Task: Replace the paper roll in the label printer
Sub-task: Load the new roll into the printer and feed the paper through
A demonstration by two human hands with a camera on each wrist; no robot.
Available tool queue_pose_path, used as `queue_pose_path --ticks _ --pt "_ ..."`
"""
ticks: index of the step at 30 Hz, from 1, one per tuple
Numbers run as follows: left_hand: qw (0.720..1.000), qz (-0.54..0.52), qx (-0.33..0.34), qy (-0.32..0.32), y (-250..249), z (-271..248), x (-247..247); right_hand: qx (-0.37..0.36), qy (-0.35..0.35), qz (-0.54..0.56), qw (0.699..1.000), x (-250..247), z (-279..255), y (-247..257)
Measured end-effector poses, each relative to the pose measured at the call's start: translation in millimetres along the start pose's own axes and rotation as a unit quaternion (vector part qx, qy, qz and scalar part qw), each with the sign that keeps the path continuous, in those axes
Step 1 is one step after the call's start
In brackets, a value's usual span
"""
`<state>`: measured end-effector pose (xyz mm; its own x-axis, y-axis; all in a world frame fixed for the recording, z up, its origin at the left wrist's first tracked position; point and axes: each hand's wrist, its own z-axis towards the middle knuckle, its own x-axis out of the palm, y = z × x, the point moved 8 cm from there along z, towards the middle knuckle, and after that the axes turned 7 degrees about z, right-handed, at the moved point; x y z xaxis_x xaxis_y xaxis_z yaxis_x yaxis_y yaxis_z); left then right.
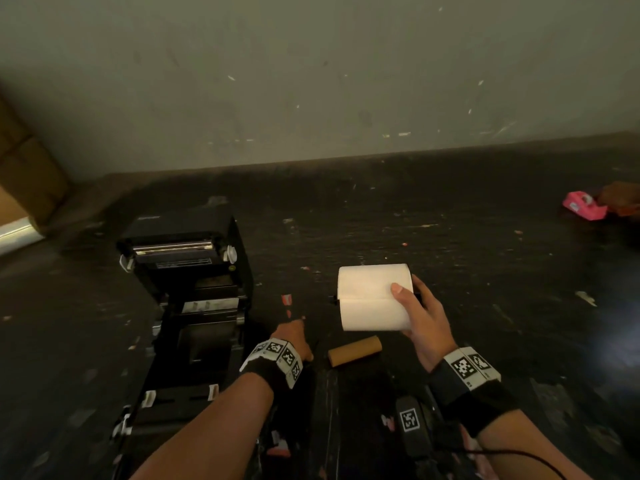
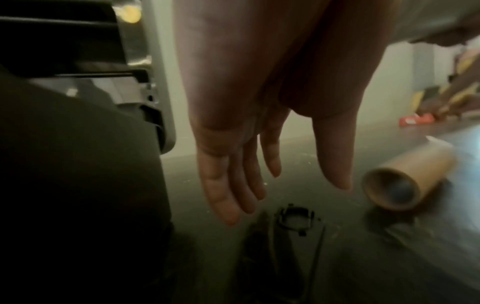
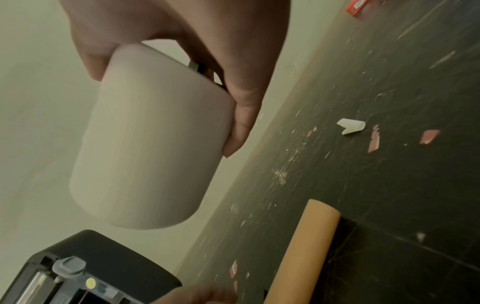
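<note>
Right hand [image 1: 420, 318] gripping white paper roll [image 1: 374, 297] above dark table [image 1: 450, 237], roll's far end hidden, left hand [image 2: 259, 102] slack, fingers straight, empty, beside open label printer [image 1: 187, 289], black clip [image 2: 294, 219] visible only in left wrist view, blurred, cardboard core [image 1: 355, 350] lying between hands.

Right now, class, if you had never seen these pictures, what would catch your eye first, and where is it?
The bright white paper roll stands out, held off the dark table in the right hand. Just below it lies an empty cardboard core. At left, the black label printer gapes open.
</note>
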<state>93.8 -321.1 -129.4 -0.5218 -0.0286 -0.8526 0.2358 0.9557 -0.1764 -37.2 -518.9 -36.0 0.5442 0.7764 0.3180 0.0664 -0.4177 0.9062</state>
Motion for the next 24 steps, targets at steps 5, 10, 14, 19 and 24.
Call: queue_pose_path --ticks 5,10,14,19,24 --pt "0.997 0.081 -0.003 -0.007 -2 9 6 -0.003 -0.004 -0.004 1.000 -8 5 4" --pt "0.994 0.113 -0.003 0.002 -4 14 2 0.000 -0.007 -0.001 1.000 -10 6 4" --pt "0.992 0.125 -0.002 0.003 -7 12 6 0.004 -0.009 -0.003 1.000 -9 6 -2" --pt "0.996 0.088 -0.011 0.025 -3 8 3 0.004 0.001 -0.004 1.000 -6 3 0" --pt "0.996 -0.069 -0.013 0.062 1 -1 -6 0.001 0.002 -0.009 1.000 -5 0 3"
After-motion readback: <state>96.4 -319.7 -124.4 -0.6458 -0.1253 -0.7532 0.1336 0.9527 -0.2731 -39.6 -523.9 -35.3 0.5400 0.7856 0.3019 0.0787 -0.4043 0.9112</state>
